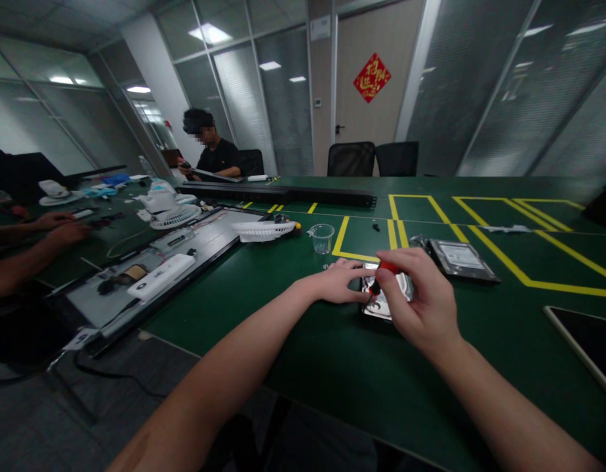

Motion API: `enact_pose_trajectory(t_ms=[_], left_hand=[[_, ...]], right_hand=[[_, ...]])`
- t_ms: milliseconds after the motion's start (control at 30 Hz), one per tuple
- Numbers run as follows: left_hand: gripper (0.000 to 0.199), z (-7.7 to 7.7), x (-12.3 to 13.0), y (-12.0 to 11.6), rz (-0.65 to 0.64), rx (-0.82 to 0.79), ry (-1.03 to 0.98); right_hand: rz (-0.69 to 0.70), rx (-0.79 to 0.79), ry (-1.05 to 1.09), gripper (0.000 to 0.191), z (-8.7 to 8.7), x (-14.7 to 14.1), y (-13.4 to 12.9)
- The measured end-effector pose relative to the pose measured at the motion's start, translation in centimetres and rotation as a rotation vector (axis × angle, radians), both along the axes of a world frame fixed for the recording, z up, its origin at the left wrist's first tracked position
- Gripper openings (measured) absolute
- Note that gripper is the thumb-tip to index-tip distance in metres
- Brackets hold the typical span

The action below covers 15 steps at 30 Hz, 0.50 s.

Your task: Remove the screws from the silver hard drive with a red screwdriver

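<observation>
A silver hard drive [382, 308] lies on the green table [234, 298] in front of me. My left hand [340, 280] rests at its left side, thumb and fingers spread against the drive's edge. Wrapped round a red and black screwdriver [387, 267], my right hand [421, 295] is above the drive, and the tool points down at its top face. The screwdriver's tip is too small to make out. Behind my left hand stands a small clear plastic cup [323, 239]. A second hard drive [460, 257] lies to the right, beyond my right hand.
A phone [588, 344] lies at the right edge. Left are a large flat panel [214, 239] with a white power strip [161, 276], and white fan parts [172, 215]. Another person's hands [61, 229] work far left; a person [217, 154] sits across the table.
</observation>
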<state>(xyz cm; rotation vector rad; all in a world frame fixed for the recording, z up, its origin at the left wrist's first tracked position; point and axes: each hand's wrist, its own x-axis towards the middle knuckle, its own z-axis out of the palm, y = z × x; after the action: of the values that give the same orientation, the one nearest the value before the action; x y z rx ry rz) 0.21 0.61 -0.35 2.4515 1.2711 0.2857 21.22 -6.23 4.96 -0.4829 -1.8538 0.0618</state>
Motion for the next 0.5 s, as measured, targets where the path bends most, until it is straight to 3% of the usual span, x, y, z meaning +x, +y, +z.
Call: enact_pose_trajectory(t_ms=[267,500], left_hand=[[0.077,0.27,0.08,-0.15,0.001,-0.002,0.027],[0.076,-0.17,-0.1,0.06,-0.009,0.028,0.017]], right_hand=[[-0.028,0.015,-0.006,0.023,0.04,0.1,0.01],[0.002,-0.066,0.006,0.022,-0.23,0.09,-0.14]])
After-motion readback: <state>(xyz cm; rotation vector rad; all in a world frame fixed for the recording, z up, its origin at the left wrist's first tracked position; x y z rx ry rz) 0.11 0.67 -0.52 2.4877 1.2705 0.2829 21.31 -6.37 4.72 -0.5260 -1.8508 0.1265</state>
